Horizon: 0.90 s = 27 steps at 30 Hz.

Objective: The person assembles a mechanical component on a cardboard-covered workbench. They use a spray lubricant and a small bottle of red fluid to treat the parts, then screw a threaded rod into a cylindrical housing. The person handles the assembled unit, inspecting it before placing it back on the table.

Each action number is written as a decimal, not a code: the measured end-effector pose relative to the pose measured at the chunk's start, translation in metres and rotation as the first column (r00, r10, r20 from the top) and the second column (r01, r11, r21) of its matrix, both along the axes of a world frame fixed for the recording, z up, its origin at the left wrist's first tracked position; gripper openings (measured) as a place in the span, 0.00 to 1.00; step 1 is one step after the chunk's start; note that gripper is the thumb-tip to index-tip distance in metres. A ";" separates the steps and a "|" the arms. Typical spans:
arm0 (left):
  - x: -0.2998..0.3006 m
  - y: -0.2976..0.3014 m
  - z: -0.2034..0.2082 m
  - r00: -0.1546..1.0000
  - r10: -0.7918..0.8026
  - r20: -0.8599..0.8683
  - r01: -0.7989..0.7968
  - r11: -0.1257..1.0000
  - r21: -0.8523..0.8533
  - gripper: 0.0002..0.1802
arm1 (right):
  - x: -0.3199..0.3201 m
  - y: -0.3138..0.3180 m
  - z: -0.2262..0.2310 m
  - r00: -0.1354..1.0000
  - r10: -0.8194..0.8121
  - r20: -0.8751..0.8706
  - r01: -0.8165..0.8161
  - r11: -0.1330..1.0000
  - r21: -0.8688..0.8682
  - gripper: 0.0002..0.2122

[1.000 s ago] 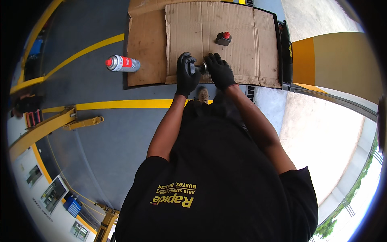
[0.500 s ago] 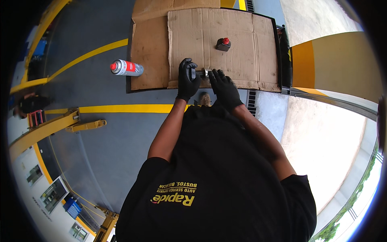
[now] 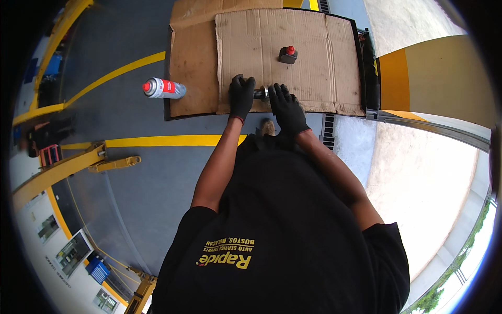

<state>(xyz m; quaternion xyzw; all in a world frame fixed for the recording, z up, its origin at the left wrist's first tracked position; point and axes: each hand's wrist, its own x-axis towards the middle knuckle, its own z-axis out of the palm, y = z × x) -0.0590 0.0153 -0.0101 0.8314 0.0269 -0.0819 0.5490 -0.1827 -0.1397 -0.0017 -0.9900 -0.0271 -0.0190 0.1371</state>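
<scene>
Between my gloved hands lies a short dark threaded rod (image 3: 259, 94) with a silver ring at its right end, level over the near edge of the cardboard. My left hand (image 3: 241, 99), in a black glove, is closed around the rod's left end and hides it. My right hand (image 3: 288, 109), also gloved in black, has its bent fingers over the silver end, covering whatever lies beyond it. Past my hands, a small dark bottle with a red cap (image 3: 287, 55) stands on the cardboard sheet (image 3: 246, 52).
A silver and red spray can (image 3: 164, 88) is at the left edge of the cardboard-covered table. A yellow lift arm (image 3: 63, 175) reaches in from the left. Farther left is another person (image 3: 49, 133) in dark clothes. A yellow and cream post (image 3: 423, 78) rises at the right.
My left hand has turned slightly and moved a little left along the rod. The fingers of my right hand are more bent over the silver end. The bottle and can stay put.
</scene>
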 end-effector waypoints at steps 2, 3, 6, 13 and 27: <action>-0.005 0.002 -0.006 1.000 0.004 0.022 -0.003 0.999 -0.038 0.29 | 0.019 -0.005 -0.002 1.000 0.008 -0.014 -0.008 1.000 0.002 0.31; -0.007 0.002 -0.005 1.000 0.002 0.024 0.000 0.998 -0.056 0.29 | 0.024 -0.008 0.000 0.999 0.010 -0.041 -0.008 0.999 0.033 0.31; -0.012 0.006 0.002 0.997 -0.051 0.063 0.056 0.996 -0.073 0.28 | 0.026 -0.006 0.005 0.999 0.019 -0.050 -0.015 0.997 0.079 0.29; -0.021 0.021 0.001 0.902 -0.235 0.362 0.308 0.938 -0.158 0.31 | 0.008 0.000 0.002 0.998 0.042 0.036 -0.042 0.999 0.003 0.28; -0.023 0.024 0.008 0.886 -0.291 0.362 0.366 0.917 -0.158 0.30 | -0.028 -0.030 0.042 0.996 0.007 -0.084 0.002 0.993 0.115 0.34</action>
